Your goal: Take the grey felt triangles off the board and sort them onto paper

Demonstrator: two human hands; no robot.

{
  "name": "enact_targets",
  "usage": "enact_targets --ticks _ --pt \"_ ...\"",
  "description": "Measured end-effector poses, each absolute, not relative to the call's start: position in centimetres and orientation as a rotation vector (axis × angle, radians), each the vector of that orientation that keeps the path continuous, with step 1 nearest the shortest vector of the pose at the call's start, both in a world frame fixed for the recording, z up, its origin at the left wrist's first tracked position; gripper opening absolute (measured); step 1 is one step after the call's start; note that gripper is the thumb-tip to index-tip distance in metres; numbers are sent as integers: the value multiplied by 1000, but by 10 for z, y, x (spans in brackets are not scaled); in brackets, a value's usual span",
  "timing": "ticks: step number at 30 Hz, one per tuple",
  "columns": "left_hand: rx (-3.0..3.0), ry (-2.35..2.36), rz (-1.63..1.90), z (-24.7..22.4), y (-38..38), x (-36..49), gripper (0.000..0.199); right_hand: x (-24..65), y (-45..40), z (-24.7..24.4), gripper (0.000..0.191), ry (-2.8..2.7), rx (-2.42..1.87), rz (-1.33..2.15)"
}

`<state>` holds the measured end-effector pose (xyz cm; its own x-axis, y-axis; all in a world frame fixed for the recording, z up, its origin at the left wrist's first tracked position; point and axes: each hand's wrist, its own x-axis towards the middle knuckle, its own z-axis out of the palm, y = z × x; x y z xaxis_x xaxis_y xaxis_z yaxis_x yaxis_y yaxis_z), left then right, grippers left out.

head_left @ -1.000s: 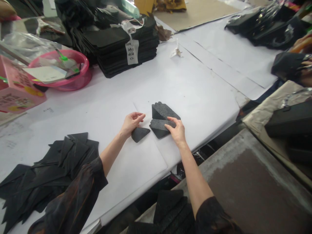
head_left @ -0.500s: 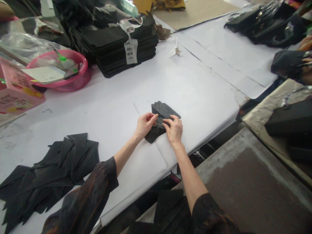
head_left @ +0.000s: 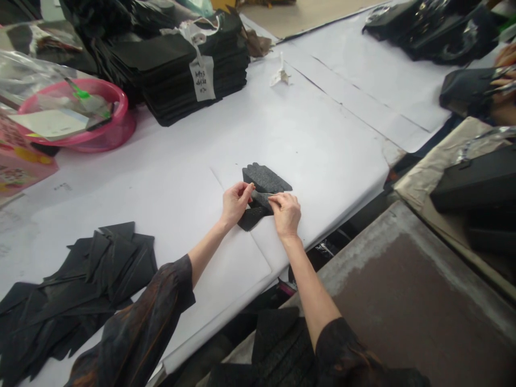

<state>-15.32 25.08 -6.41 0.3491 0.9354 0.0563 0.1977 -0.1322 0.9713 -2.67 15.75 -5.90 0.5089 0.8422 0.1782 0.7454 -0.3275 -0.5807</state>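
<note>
Close by the fanned stack (head_left: 268, 178), on its near side, the right hand (head_left: 287, 215) had thumb and fingers pinched on the grey strip (head_left: 262, 199)! The left hand (head_left: 234, 205), fingertips together, was beside that stack too; I couldn't tell what it gripped. A light, level pinch seemed wisest against creasing.

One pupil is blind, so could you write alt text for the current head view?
A person's left hand and right hand handle small dark pieces on a white table. A heap of black pieces lies at left; behind stand a tagged black stack and a pink basin.
</note>
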Motion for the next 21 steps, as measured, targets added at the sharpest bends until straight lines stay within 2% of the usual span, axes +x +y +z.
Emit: enact_targets --ticks 16,21 --pt "1803 1119 836 -71 257 -140 36 -36 144 -57 11 -1363 -2186 186" --pt "1871 1238 847 -73 260 -134 39 -35 144 -55 19 -1406 -2111 222"
